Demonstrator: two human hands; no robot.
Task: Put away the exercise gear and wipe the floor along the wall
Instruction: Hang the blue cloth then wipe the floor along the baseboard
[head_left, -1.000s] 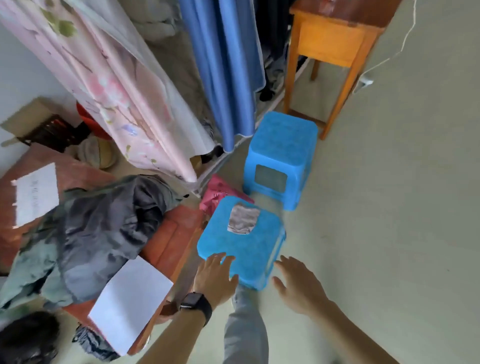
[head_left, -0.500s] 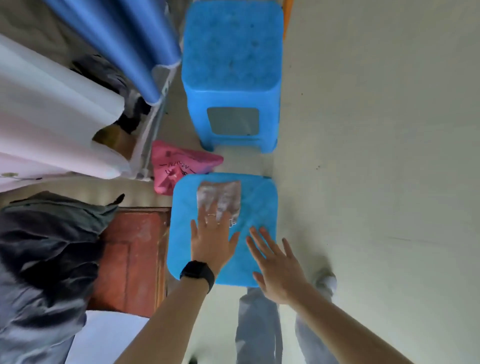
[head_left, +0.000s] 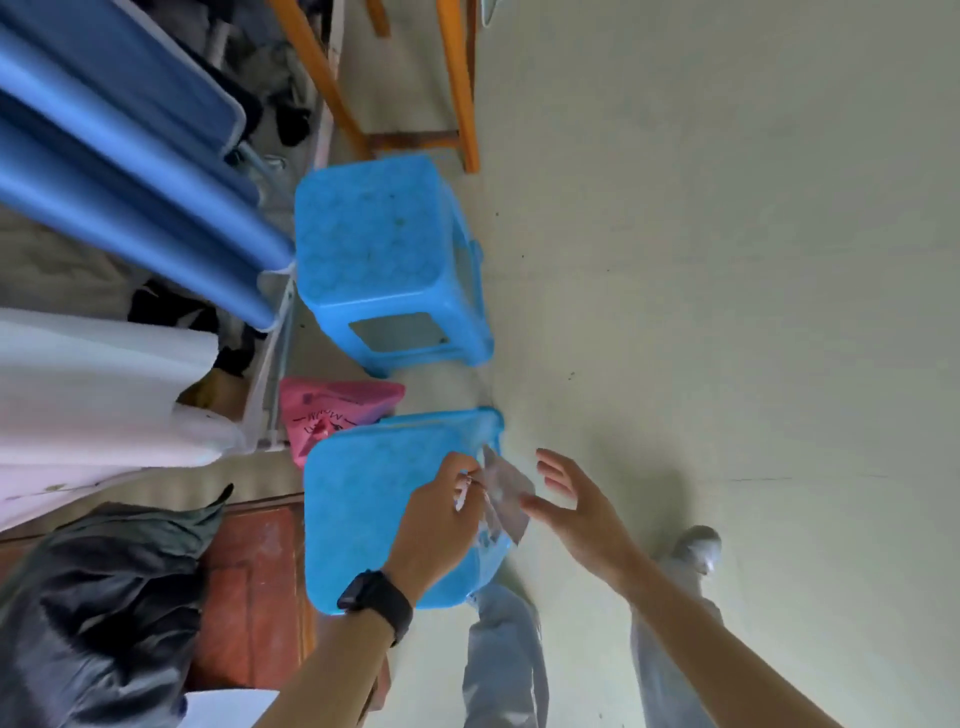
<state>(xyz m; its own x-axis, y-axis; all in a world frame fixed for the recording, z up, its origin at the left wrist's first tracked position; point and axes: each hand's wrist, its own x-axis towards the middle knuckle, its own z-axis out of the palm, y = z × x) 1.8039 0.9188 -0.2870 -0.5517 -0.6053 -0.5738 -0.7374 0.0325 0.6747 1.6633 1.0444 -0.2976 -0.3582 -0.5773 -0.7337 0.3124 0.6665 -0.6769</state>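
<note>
One dark jacket (head_left: 104, 597) lies at lower left, with one pink bag (head_left: 332, 415) past it. Two blue stools stand mid-frame, a far stool (head_left: 379, 249) and a near stool (head_left: 363, 519). Over the near stool's right edge, the left hand (head_left: 436, 519) has its grip pinched on the one grey cloth (head_left: 506, 499) at an upper corner. The cloth looks thin, limp and light, so bunching its middle should suit wiping. The right hand (head_left: 571, 499) is released, fingers spread just beside it.
</note>
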